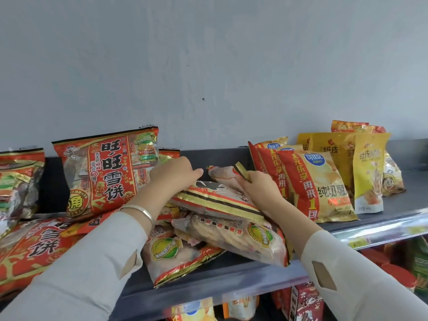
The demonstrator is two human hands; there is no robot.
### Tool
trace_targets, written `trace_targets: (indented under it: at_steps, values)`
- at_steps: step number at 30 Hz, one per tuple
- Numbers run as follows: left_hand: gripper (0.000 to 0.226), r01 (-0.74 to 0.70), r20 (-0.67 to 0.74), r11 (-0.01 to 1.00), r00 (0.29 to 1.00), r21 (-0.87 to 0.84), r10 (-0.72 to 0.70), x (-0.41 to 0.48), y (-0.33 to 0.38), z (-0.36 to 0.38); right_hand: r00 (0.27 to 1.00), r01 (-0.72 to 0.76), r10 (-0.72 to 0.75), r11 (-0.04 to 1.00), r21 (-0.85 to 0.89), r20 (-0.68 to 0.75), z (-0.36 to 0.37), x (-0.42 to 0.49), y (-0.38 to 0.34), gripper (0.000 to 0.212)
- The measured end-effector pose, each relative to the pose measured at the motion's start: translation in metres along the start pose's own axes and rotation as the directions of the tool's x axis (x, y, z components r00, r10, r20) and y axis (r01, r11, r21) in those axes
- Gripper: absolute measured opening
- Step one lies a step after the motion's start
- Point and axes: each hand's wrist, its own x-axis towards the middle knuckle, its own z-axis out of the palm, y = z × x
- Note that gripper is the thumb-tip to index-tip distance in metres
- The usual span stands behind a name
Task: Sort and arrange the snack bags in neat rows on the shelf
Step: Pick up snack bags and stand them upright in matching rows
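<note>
**Inspector:** State of the hands?

**Assistant:** The left hand (176, 173) lies palm down with its fingers stretched out, pressing on the far side of the loose heap and pinching nothing. The right hand (258, 189) has its fingers curled round the black-and-gold sealed edge of a pale cracker bag (223, 174) and is holding it at a tilt.

**Inspector:** Where does the stock stand?

**Assistant:** Between the hands the rice-cracker bags lie crosswise on one another. The striped top bag (215, 201) rests on a lower bag (243, 239), which hangs over the front lip of the shelf (208, 279). Another bag (176, 256) lies slewed beneath the left wrist.

**Inspector:** Anything in order?

**Assistant:** Outboard of the right hand, the red-and-yellow crisp bags (317, 186) stand upright in overlapping file, with the yellow bags (368, 172) beyond them. That section looks settled. Outboard of the left hand, one large red bag (102, 172) stands leaning. A second red bag (34, 246) lies flat under the forearm.

**Inspector:** Assessment?

**Assistant:** I judge the task partly done. The right flank is in rows, but the middle heap and the left flank remain to be stood up and lined. The overhanging bag risks sliding off.
</note>
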Motion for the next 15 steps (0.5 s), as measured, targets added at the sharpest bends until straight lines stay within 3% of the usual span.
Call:
trace_targets:
  at_steps: [2, 5, 8, 12, 15]
  values:
    - [0.043, -0.028, 0.05, 0.999, 0.998, -0.029, 0.03, 0.008, 0.01, 0.0, 0.999, 0.04, -0.039, 0.998, 0.047, -0.019, -0.006, 0.009, -0.002, 0.03]
    - [0.038, -0.04, 0.133, 0.973, 0.989, -0.226, 0.071, 0.014, 0.019, 0.007, 0.99, 0.112, -0.101, 0.986, 0.121, -0.095, -0.018, 0.027, -0.012, 0.029]
    - [0.05, 0.126, 0.203, 0.898, 0.978, -0.421, -0.042, 0.012, 0.024, 0.009, 0.981, 0.165, -0.143, 0.971, 0.172, -0.131, -0.029, 0.043, -0.034, 0.037]
    - [0.075, 0.402, 0.275, 0.56, 0.913, -0.724, -0.3, 0.012, 0.033, 0.005, 0.941, 0.315, -0.324, 0.944, 0.1, 0.099, -0.01, 0.042, -0.064, 0.036]
    - [0.09, 0.487, 0.333, 0.359, 0.848, -0.796, -0.412, 0.013, 0.02, 0.008, 0.857, 0.45, -0.439, 0.893, 0.023, 0.269, 0.007, 0.027, -0.069, 0.036]
